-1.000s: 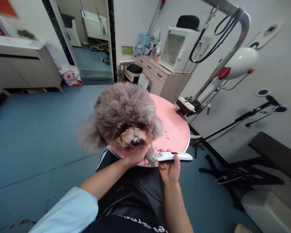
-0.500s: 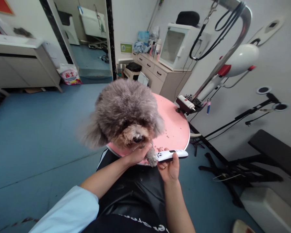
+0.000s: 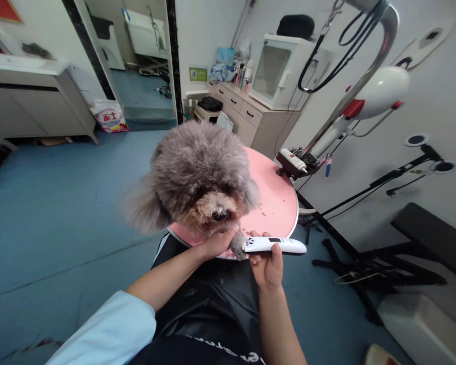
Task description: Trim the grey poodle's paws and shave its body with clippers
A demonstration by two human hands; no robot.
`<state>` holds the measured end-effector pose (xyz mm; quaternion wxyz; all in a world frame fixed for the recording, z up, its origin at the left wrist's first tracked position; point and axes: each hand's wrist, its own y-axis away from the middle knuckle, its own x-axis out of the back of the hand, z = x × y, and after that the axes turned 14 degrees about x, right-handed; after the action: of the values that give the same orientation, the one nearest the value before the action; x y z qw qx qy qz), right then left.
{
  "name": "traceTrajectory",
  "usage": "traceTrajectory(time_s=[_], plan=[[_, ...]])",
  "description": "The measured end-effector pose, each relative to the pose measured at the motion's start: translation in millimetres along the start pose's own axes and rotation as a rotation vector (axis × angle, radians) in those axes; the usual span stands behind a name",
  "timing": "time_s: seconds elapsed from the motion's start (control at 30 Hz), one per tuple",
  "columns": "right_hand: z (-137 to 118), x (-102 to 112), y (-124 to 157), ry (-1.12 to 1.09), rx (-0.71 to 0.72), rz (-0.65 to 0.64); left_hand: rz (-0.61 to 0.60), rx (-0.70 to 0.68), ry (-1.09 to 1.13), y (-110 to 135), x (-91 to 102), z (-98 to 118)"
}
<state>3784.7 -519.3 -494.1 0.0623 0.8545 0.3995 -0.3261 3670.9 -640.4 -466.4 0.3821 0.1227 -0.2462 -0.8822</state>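
Observation:
A fluffy grey dog [image 3: 201, 167] with a brownish muzzle is on a round pink grooming table [image 3: 273, 187], facing me. Below its chin, my left hand [image 3: 220, 242] is closed around the dog's front leg; part of the grip is hidden under the muzzle. The paw [image 3: 238, 249] sticks out to the right of that hand. My right hand [image 3: 266, 263] grips a white hair clipper [image 3: 275, 245], thumb in front and fingers behind. The clipper lies nearly level, its head end against the paw. Small tufts of hair are scattered on the tabletop.
A metal grooming arm [image 3: 349, 96] with a black loop rises at the table's right edge. A tool holder [image 3: 294, 163] with a white bottle is clamped there. Behind stand a drawer cabinet [image 3: 247, 109] and a white glass-door box [image 3: 277, 71]. A black stand [image 3: 380, 177] is at right.
The clipper has shifted slightly right and turned, showing more of its white face. The dog's muzzle has moved a little right. My left hand keeps its hold on the leg.

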Motion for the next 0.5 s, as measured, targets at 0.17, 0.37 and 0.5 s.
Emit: traceTrajectory(time_s=[0.17, 0.37, 0.5], plan=[[-1, -7, 10, 0.112, 0.2, 0.051, 0.057, 0.05, -0.039, 1, -0.4, 2], [1, -6, 23, 0.337, 0.397, -0.006, 0.062, 0.06, -0.039, 4, -0.5, 4], [2, -10, 27, 0.342, 0.425, -0.022, 0.033, 0.045, 0.015, -1, 1.2, -3]])
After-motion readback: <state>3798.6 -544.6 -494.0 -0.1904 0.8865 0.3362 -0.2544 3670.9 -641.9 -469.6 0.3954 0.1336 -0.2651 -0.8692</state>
